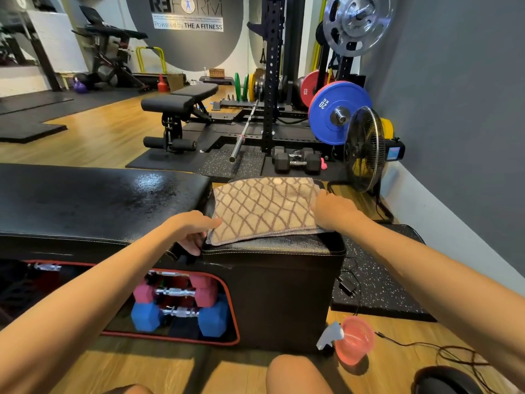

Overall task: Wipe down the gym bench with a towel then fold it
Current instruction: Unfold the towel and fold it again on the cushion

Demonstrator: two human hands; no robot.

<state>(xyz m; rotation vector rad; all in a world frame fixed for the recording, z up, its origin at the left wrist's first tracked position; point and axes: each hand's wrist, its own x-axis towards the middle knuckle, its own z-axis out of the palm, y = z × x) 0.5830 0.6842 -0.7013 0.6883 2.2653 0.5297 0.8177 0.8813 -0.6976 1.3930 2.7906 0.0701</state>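
Towel (265, 209): lay folded flat on the right end pad of the gym bench (113, 203), brown lattice side up. Left hand (191, 229): at the towel's near-left corner, fingers curled down over the pad's edge. Right hand (331, 209): pressed on the towel's right edge; finger spread impossible to tell.

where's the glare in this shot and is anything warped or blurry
Head view: glare sits on the glossy black bench pad left of the towel; wide-angle distortion bows the grey wall and stretches both forearms; the left hand and right hand look reasonably sharp, frame corners softer.
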